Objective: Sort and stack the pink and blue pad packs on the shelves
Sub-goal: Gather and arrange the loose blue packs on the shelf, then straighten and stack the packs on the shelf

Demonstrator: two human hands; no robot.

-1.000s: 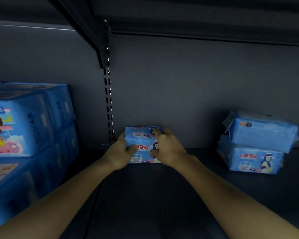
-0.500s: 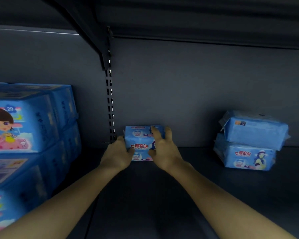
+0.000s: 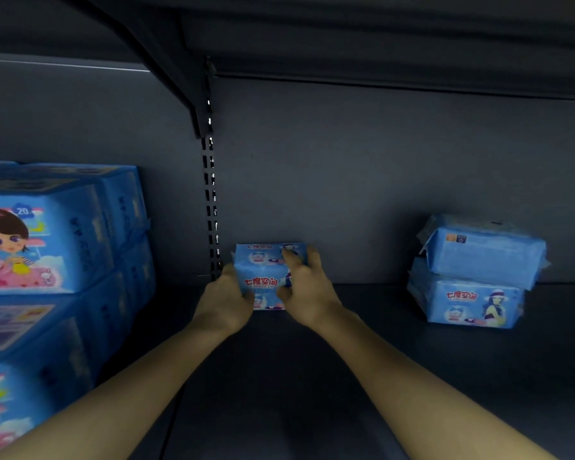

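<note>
Held item: I see one small blue pad pack (image 3: 263, 277) with red lettering on its front, at the rear of the shelf (image 3: 279, 376), against the back panel (image 3: 346, 177) and just right of the slotted upright (image 3: 211, 210).
Pack base: looks down on the shelf, but the hands hide the lower corners, so I cannot tell for sure.
Left hand (image 3: 224, 300): on the pack's left side, fingers wrapped round the left edge, thumb on the front face. I call it a grip.
Right hand (image 3: 307, 290): on the pack's right side, fingers curled over the top right corner, thumb pressed on the front. Also a grip.
Arms: both bare forearms reach in from the bottom of the view and meet at the pack.
Right stack (image 3: 472, 273): two blue packs, one on the other, well apart from the held pack; the top one is skewed and shows a plain face, the bottom one shows the printed front.
Left stack (image 3: 57, 244): bigger blue packs with a cartoon girl and pink print, piled several high on the neighbouring bay, left of the upright.
Overhead: dark bracket (image 3: 166, 61) running down to the upright.
Pink packs: I cannot pick any out here.
</note>
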